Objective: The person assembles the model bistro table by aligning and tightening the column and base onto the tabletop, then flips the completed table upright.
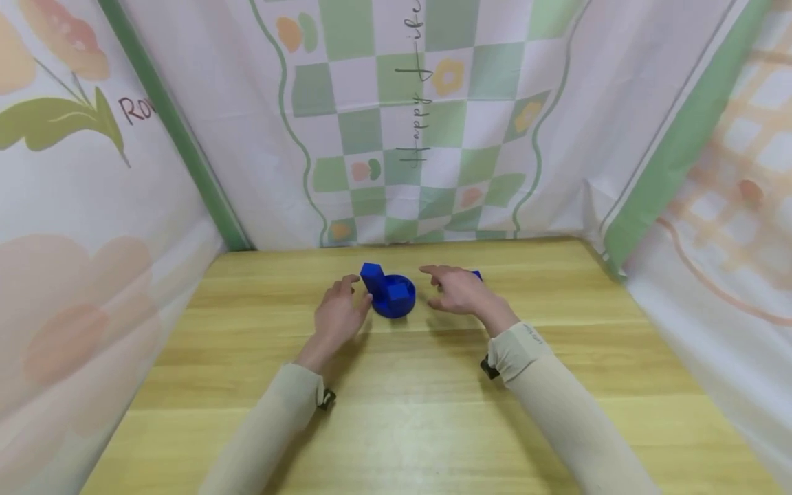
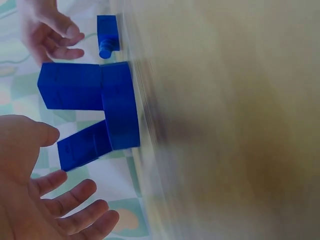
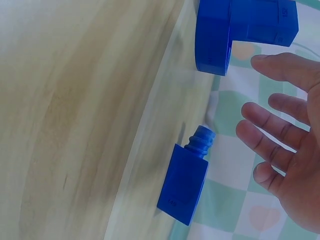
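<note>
A round blue base [image 1: 394, 313] stands on the table with two blue rectangular blocks rising from it. One block [image 1: 372, 278] at its left leans outward; the other block [image 1: 399, 294] stands nearer the front. My left hand [image 1: 339, 313] is beside the leaning block, thumb and fingers spread around its free end with a gap showing in the left wrist view. My right hand [image 1: 459, 291] hovers right of the base, fingers loosely bent and holding nothing. A loose blue block with a threaded stub [image 3: 182, 182] lies on the table, mostly hidden behind the right hand in the head view.
The wooden table [image 1: 396, 412] ends at the back against a hanging checkered cloth [image 1: 408, 137]. Patterned cloth [image 1: 80, 275] also hangs at the left, and more cloth [image 1: 730, 206] closes off the right side.
</note>
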`<action>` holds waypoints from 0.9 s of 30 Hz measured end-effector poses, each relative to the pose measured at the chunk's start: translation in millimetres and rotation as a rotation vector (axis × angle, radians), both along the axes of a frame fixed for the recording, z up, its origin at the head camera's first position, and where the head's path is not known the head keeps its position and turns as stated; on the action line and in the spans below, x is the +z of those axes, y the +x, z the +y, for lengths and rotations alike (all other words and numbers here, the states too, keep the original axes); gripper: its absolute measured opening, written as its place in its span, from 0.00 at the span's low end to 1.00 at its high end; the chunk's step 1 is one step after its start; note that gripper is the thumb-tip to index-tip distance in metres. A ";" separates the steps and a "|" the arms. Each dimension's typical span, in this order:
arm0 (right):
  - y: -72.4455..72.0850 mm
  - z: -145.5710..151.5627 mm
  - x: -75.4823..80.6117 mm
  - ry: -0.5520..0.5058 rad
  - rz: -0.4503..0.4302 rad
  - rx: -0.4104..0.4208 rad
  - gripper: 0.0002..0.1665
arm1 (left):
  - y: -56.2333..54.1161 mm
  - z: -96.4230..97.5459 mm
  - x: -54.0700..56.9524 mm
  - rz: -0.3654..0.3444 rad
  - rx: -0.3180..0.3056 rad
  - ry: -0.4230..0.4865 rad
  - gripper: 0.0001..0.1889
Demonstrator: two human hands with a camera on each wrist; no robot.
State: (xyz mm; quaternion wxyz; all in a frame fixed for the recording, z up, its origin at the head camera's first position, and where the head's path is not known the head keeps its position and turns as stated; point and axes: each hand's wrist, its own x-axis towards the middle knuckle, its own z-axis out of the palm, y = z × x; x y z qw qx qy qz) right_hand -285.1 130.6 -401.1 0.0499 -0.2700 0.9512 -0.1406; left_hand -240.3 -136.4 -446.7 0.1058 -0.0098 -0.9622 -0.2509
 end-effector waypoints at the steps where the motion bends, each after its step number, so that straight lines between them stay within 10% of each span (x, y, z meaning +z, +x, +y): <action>1: -0.5 1.0 -0.1 0.001 0.004 -0.001 0.43 | 1.9 0.9 1.0 0.002 -0.009 -0.003 0.26; 27: -23.3 30.5 -4.5 -0.001 0.059 -0.043 0.41 | 15.1 26.3 10.1 0.053 -0.142 -0.094 0.26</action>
